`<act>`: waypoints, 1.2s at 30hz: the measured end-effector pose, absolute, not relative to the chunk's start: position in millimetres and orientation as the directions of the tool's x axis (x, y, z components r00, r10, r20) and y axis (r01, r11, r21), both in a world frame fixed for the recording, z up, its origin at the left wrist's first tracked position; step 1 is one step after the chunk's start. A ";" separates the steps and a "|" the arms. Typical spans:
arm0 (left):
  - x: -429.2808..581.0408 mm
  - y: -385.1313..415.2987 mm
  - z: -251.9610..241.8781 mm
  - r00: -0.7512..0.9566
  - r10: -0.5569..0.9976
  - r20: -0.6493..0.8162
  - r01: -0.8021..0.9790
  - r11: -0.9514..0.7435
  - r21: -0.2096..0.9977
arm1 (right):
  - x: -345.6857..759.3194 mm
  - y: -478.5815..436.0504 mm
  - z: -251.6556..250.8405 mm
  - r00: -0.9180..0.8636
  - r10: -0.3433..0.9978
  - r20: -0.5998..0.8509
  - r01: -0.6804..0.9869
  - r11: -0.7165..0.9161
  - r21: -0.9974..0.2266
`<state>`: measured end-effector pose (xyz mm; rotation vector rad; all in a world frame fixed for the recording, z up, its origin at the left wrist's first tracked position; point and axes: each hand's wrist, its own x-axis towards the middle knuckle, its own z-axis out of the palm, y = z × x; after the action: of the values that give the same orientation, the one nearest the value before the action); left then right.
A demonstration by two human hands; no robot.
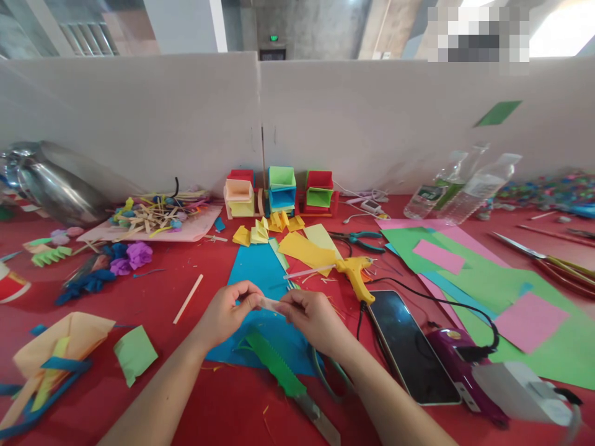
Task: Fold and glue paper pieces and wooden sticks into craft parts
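My left hand (229,311) and my right hand (312,316) pinch the two ends of a small pale strip (271,304), a short stick or paper piece, held level just above a blue paper sheet (258,266). Under my hands lies a green serrated paper piece (272,360) on top of a utility knife (318,419). A yellow glue gun (356,274) rests just right of my right hand, its glue stick pointing left. A dark phone (409,347) lies face up beside it.
Red table with green and pink paper sheets (488,279) at right, scissors (548,260), pliers (360,238), two plastic bottles (460,186), small paper boxes (281,192) by the white partition, a stick pile (153,217), paper flowers (132,255), a metal bowl (56,183), purple device (458,371).
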<state>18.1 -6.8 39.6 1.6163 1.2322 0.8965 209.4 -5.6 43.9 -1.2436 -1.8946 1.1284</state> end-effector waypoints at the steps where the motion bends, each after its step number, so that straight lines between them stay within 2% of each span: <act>1: 19.1 -7.3 38.4 0.238 0.971 0.007 0.269 -0.073 0.960 | 209.9 -5.2 43.4 -0.382 0.924 -0.021 0.363 0.129 -0.923; 4: 22.0 -9.6 32.8 0.219 0.975 -0.037 0.078 0.020 0.997 | 210.2 -4.5 41.6 -0.407 0.904 -0.128 0.225 -0.036 -0.974; 6: 23.2 -10.5 28.5 0.222 0.974 -0.039 -0.028 0.046 0.999 | 209.5 -4.7 41.1 -0.436 0.887 -0.151 0.166 -0.086 -0.982; 14: 25.6 -8.5 27.0 0.181 0.977 -0.116 -0.262 0.161 0.952 | 206.9 -5.4 44.3 -0.452 0.880 -0.146 0.155 -0.083 -0.984; 19: 22.6 -13.6 28.7 0.368 0.930 0.013 -0.428 0.157 0.890 | 210.7 -5.0 38.8 -0.560 0.808 -0.184 -0.071 -0.267 -0.961; 24: 32.0 -16.3 25.8 0.346 0.929 0.134 -0.477 0.052 0.877 | 206.1 -9.5 35.8 -0.662 0.711 -0.237 -0.164 -0.446 -0.880; 27: 41.1 -16.6 25.4 0.270 0.955 0.127 -0.498 0.025 0.867 | 201.5 -11.6 37.9 -0.637 0.738 -0.220 -0.150 -0.399 -0.905; 31: 47.0 -16.5 24.0 0.081 0.997 0.005 -0.475 0.035 0.879 | 197.4 -12.7 39.9 -0.553 0.824 -0.121 -0.052 -0.180 -0.982; 36: 48.0 -16.5 21.8 -0.012 1.000 -0.006 -0.377 0.001 0.926 | 193.4 -15.3 38.0 -0.549 0.833 -0.067 0.079 -0.028 -0.996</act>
<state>48.0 -16.5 21.8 0.9114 0.9309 1.3742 193.4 -15.3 38.0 -0.9633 -1.6590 1.6357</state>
